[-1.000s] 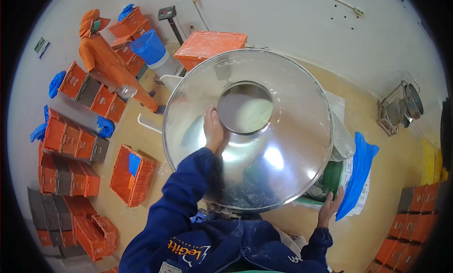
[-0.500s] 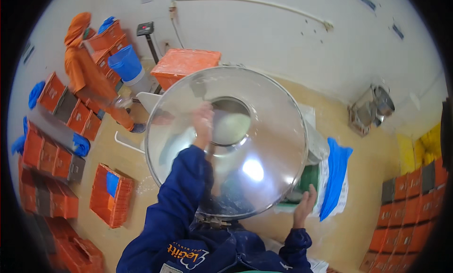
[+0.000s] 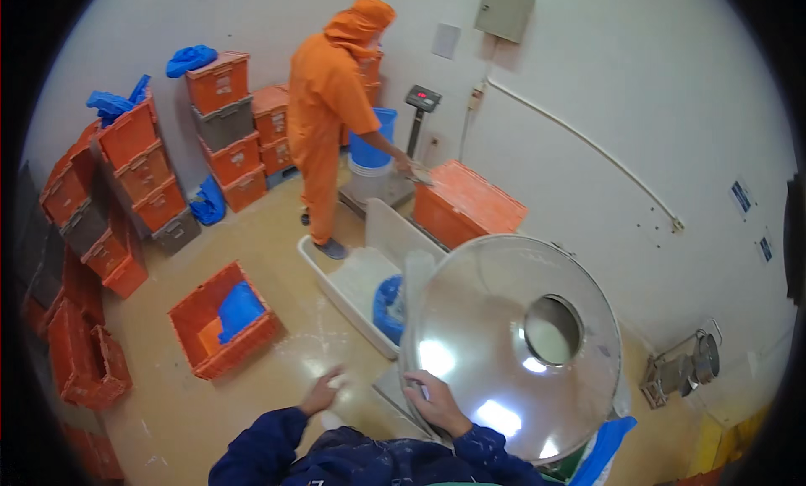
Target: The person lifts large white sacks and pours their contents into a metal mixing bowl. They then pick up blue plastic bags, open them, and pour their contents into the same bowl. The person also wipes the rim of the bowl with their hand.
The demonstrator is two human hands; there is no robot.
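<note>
A large round stainless steel machine top (image 3: 470,343) takes up the right of the head view, with a round opening (image 3: 553,329) in it and something pale inside. My right hand (image 3: 437,404) rests at the near left edge of this steel top, its fingers spread loosely over the rim. Off to the left of it, my left hand (image 3: 322,392) hovers above the floor with fingers apart and nothing in it. Beside the machine lies a long white tub (image 3: 332,280) with a blue plastic bag (image 3: 389,308) in it.
A person in orange (image 3: 327,125) stands beyond the tub, a hand near a closed orange crate (image 3: 466,199). By them, a blue bag lines a white bucket (image 3: 370,182) on a scale. An open orange crate (image 3: 191,318) sits on the floor. Stacked crates (image 3: 228,117) line the left wall.
My view has swung left. My left hand has come away from above the steel opening to the left side, and my right hand has moved from the machine's right side to its near left rim.
</note>
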